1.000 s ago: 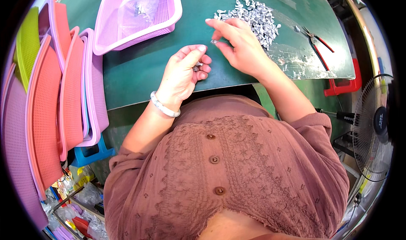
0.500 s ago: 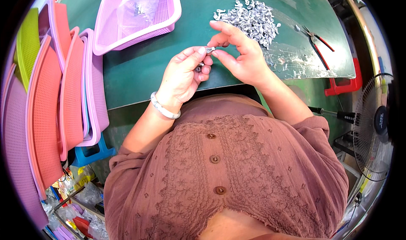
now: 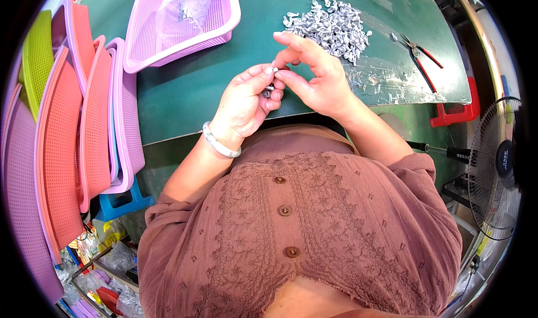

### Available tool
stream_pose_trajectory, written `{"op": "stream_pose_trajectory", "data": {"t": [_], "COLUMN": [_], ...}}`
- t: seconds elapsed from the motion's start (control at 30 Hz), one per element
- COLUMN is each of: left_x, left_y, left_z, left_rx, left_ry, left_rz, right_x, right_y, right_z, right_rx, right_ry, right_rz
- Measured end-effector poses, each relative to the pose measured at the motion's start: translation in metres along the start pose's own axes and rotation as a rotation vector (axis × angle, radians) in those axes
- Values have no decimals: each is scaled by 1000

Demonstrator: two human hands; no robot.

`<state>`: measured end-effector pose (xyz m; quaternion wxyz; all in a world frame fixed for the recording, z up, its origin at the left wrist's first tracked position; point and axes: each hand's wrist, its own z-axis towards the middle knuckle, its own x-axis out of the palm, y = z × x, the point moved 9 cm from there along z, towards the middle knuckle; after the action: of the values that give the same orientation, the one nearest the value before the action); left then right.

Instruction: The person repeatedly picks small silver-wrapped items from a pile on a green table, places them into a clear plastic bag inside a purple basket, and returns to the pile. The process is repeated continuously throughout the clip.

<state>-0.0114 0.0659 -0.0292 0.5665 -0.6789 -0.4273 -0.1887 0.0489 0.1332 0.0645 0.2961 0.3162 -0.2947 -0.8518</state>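
Observation:
My left hand (image 3: 244, 100) is closed, with thumb and forefinger pinching a small silver metal piece (image 3: 275, 70). Its curled fingers also hold a darker, shiny metal piece (image 3: 267, 92), partly hidden in the palm. The thumb and a fingertip of my right hand (image 3: 320, 81) close on the same silver piece from the other side, while another finger of that hand stretches out above. The fingertips cover most of the piece. Just beyond my right hand lies a loose pile of small silver metal pieces (image 3: 334, 29) on the green table (image 3: 246, 49).
Red-handled pliers (image 3: 417, 54) rest at the table's right, beside one loose silver piece (image 3: 393, 37). A purple plastic basket (image 3: 231, 15) holding a clear bag (image 3: 188, 7) stands at the back left. Stacked coloured baskets (image 3: 95, 121) fill the left side. A fan (image 3: 493, 166) stands at right.
My right hand has moved slightly left and down, bringing its thumb and fingertip together on the silver piece, which showed more before. My left hand has shifted slightly right.

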Motion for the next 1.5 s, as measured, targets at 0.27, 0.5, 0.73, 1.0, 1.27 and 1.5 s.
{"op": "stream_pose_trajectory", "data": {"t": [0.27, 0.5, 0.73, 1.0, 1.27, 1.5], "left_x": [1, 1, 2, 2, 2, 3], "left_y": [3, 2, 0, 3, 6, 9], "left_z": [0, -1, -2, -2, -2, -2], "left_rx": [-24, -29, -26, -51, -101, -121], "left_ry": [8, -49, -72, -29, -6, -1], "left_rz": [-7, -28, 50, 47, 13, 0], "right_x": [0, 1, 0, 1, 2, 2], "right_y": [3, 10, 5, 7, 4, 4], "right_z": [0, 1, 1, 2, 0, -1], "right_rx": [-13, -71, -42, -32, -14, -20], "right_ry": [3, 29, -6, 9, -3, -7], "right_rz": [-33, -109, -98, -146, -130, -139]}}
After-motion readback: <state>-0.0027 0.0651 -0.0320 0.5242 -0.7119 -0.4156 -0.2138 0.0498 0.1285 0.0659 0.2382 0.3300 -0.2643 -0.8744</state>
